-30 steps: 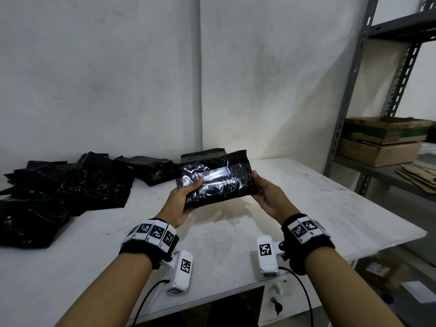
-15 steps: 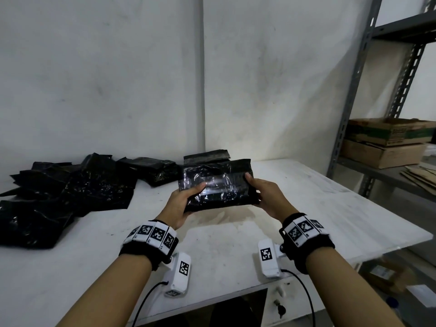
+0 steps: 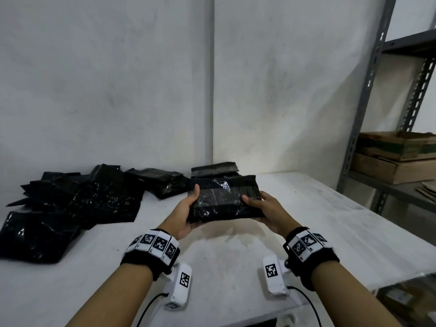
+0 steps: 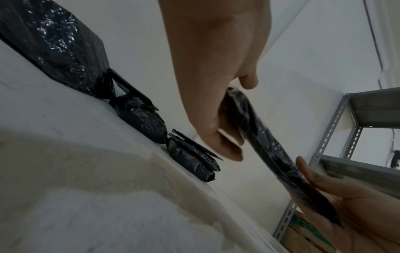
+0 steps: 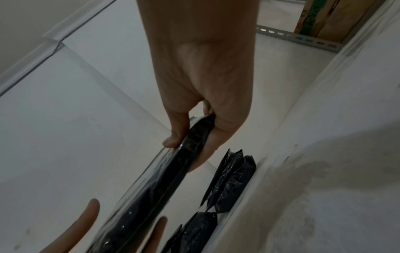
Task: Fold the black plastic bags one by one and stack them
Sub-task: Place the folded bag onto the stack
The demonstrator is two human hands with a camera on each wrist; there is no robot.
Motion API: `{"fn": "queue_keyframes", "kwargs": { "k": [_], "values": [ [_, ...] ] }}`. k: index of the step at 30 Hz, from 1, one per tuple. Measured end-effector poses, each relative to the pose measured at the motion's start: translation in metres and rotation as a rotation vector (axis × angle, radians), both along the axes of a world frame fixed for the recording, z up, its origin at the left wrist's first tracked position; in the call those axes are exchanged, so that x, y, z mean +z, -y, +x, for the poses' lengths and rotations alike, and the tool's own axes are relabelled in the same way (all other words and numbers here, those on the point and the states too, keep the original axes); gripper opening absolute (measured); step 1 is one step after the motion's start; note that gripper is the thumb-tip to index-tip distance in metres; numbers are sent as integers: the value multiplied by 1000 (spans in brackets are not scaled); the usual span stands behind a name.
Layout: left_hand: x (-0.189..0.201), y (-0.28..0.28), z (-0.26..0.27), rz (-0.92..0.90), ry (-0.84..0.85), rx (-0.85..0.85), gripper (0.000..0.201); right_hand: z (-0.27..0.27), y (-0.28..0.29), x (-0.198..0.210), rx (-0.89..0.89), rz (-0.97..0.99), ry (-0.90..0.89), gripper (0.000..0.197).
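A folded black plastic bag [image 3: 224, 199] hangs a little above the white table [image 3: 330, 220], held flat by both ends. My left hand [image 3: 186, 208] pinches its left end, thumb on top and fingers beneath. My right hand [image 3: 262, 206] pinches the right end the same way. The left wrist view shows the folded bag [image 4: 266, 145] edge-on between both hands, and so does the right wrist view, with the bag [image 5: 173, 172] as a thin slab. Behind it, against the wall, lies a stack of folded bags [image 3: 213, 168]. Loose unfolded black bags [image 3: 77, 201] spread over the table's left side.
A grey metal shelf rack [image 3: 368, 95] stands at the right with cardboard boxes [image 3: 396, 156] on it. Another folded bundle [image 3: 162, 182] lies by the wall between the loose pile and the stack. The wall corner runs right behind the stack.
Both hands have lowered the folded bag toward the table and tipped it flatter. Its glossy face, earlier turned up toward me, now lies nearly level.
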State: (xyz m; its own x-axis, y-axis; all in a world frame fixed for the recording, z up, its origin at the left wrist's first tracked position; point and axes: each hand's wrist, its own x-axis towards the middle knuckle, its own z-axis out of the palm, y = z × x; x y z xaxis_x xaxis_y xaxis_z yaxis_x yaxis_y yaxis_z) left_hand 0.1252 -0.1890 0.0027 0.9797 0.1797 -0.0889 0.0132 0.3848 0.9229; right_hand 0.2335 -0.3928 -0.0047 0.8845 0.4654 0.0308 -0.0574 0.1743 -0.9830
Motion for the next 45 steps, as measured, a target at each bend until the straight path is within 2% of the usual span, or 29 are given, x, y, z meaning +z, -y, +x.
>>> {"fn": "queue_keyframes", "kwargs": {
  "k": [3,7,10,13,16,19,20,22,24,25,26,28,30,32,34,38,42,45],
  "values": [
    [0,-6,5,56,-25,12,39,7,-8,4,20,35,-29,42],
    [-5,-22,23,59,-14,153,33,11,-27,13,102,140,-110,41],
    [-3,-32,36,13,7,248,35,14,-47,14,125,254,-255,35],
    [0,-36,48,44,23,222,34,16,-72,12,123,371,-389,30],
    [2,-43,59,41,16,173,35,21,-92,9,75,312,-342,27],
    [8,-52,68,73,-50,238,34,39,-100,4,-33,278,-304,36],
    [9,-56,72,161,-72,281,36,47,-100,4,-90,262,-277,38],
    [8,-68,82,450,-86,368,32,65,-102,8,-237,266,-201,49],
    [3,-85,93,794,-129,375,28,82,-106,15,-400,301,-98,73],
    [-1,-93,100,959,-182,336,35,87,-109,20,-458,294,-25,84],
    [-4,-99,105,1101,-250,281,47,92,-112,24,-490,264,60,89],
    [-9,-105,118,1293,-340,185,68,107,-126,27,-522,176,211,74],
    [-9,-104,125,1331,-336,104,83,121,-141,26,-536,87,271,48],
    [-10,-103,137,1373,-327,39,89,137,-159,20,-531,34,264,36],
    [-12,-103,147,1472,-391,-39,90,151,-173,14,-515,-79,278,40],
    [-29,-112,155,1544,-574,-211,100,169,-183,2,-465,-691,395,65],
    [-50,-119,151,1628,-619,-274,110,167,-179,3,-523,-1117,481,61],
    [-51,-117,151,1660,-631,-301,111,170,-181,1,-518,-1233,633,54]
  ]
}}
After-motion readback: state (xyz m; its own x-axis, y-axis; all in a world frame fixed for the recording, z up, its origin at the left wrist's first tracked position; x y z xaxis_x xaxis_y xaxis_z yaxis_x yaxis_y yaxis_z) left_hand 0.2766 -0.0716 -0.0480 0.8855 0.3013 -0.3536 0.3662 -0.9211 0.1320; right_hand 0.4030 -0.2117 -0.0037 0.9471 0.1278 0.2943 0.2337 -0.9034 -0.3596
